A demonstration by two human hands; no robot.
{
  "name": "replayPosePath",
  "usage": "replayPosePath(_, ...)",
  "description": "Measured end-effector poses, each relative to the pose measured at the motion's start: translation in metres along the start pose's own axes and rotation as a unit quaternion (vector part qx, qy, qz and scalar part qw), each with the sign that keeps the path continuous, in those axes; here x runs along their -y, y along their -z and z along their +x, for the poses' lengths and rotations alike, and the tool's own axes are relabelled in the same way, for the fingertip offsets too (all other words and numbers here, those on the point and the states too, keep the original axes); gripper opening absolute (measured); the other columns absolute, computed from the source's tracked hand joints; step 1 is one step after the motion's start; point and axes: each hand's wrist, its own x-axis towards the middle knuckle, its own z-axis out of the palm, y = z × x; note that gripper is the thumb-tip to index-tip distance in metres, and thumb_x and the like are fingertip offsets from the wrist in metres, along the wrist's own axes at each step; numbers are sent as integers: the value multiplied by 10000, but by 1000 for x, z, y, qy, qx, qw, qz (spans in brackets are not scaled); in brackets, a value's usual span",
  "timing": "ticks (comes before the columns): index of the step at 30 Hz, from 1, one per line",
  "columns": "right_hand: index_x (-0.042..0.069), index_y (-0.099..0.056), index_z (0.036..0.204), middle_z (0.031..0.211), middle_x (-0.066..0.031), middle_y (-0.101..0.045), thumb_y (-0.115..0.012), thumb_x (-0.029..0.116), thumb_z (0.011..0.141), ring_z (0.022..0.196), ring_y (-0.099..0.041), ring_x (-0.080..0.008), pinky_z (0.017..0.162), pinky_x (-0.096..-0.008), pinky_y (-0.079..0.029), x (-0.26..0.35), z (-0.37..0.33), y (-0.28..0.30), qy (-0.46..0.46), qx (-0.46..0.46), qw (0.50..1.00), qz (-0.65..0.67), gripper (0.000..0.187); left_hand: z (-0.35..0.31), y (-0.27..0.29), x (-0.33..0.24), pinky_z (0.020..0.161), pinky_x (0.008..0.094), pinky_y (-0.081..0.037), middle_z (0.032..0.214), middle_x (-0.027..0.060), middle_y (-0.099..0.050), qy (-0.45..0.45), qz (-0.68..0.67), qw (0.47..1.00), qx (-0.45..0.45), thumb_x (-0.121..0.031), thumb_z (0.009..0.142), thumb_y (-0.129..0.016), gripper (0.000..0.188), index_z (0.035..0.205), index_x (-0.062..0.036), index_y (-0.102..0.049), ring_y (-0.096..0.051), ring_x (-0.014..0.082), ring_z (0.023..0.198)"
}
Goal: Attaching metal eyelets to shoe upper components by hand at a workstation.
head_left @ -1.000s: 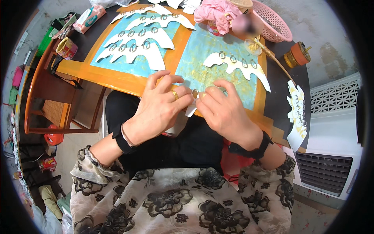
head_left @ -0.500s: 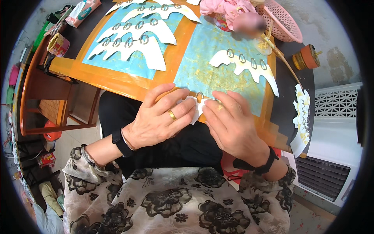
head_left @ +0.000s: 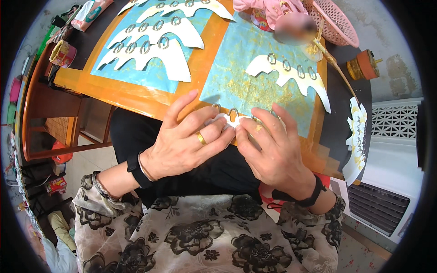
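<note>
A small white cut-out strip (head_left: 232,122) with grey metal rings (head_left: 234,114) along its upper edge is held between both hands at the table's near edge. My left hand (head_left: 189,139) pinches its left part, index finger raised. My right hand (head_left: 268,145) pinches the right part, its fingers hiding much of that side. Beyond them, another white strip (head_left: 291,78) with several rings lies on a yellow-smeared blue sheet (head_left: 227,68). Further left, several similar strips (head_left: 175,63) lie in rows on a second blue sheet (head_left: 170,85).
Stacked white pieces (head_left: 357,141) with yellow stains sit at the table's right edge. Behind are a pink basket (head_left: 350,36), pink cloth (head_left: 277,11), a long stick (head_left: 339,73) and an orange-and-amber jar (head_left: 364,66). A paper cup (head_left: 63,53) and wooden chair (head_left: 59,102) are left.
The held strip has tipped, so less of its white face shows and more rings are visible. My left index finger is raised higher. The view has shifted slightly.
</note>
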Motion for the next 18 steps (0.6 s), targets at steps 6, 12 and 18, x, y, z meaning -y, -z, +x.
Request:
replayPosePath(6,7,-729,1049,1086,-94,-697,-718,126,865,1203,-653,-283,1137,-551,-424,0,-2,-2,-10,-15,1000,8,219,7,-4,3,1233,595,-384,1120,-26,-657,-7,-15,1000,-17,-160,831,-743,295,1127,-168,-743,-633,186,1195)
replayPosePath(12,24,-739,1037,1117,-87,-704,-716,126,864,1230,-639,-277,1137,-553,-428,1,-7,-4,-6,-24,1000,0,202,0,-5,2,1221,539,-404,1114,-39,-665,-16,12,998,-58,-156,837,-760,277,1113,-181,-768,-642,172,1192)
replayPosePath(18,48,-726,991,1133,-77,-700,-711,135,863,1269,-621,-266,1152,-552,-422,0,-9,-7,1,-38,999,-17,155,-1,-6,1,1174,498,-419,1108,-62,-731,-26,8,998,-48,-163,796,-830,302,1096,-193,-807,-660,164,1127)
